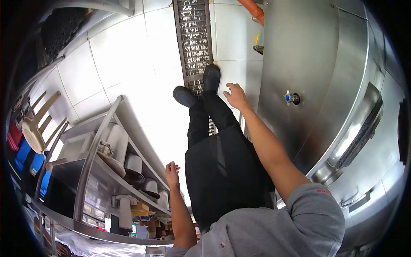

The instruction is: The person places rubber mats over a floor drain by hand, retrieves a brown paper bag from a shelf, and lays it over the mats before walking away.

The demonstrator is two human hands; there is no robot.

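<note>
My right hand (235,96) is held out over the white floor, beside the steel equipment front, with nothing in it. Its thumb and fingers are apart. My left hand (172,174) hangs at my other side, near the steel shelf unit, its fingers loosely bent and a little apart; I see nothing in it. Between my arms is a black apron (222,171) over dark trousers. My black shoes (212,77) stand by a dark floor grate (195,43) with pale bits scattered on it.
A steel shelf unit (92,158) with pots (133,165) and boxes (140,208) stands on the left, with a beige plastic stool (36,130) beyond it. On the right, a steel panel (299,51) bears a blue-marked valve knob (291,98). An orange pipe (251,8) runs at the top.
</note>
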